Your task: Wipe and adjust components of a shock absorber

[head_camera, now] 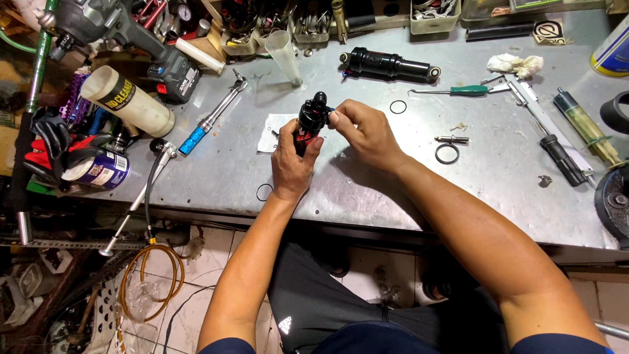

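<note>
A small black shock absorber (310, 126) is gripped upright in the closed left hand (292, 165) above the middle of a scuffed grey metal table (367, 190), while its top is pinched by the fingertips of the right hand (364, 131). A second, larger black shock (389, 65), loose black O-rings (447, 153), a green-handled pick (452, 91) and a blue-handled wrench (211, 120) are scattered on the table. Pale floor tiles (216, 262) are seen below its edge.
</note>
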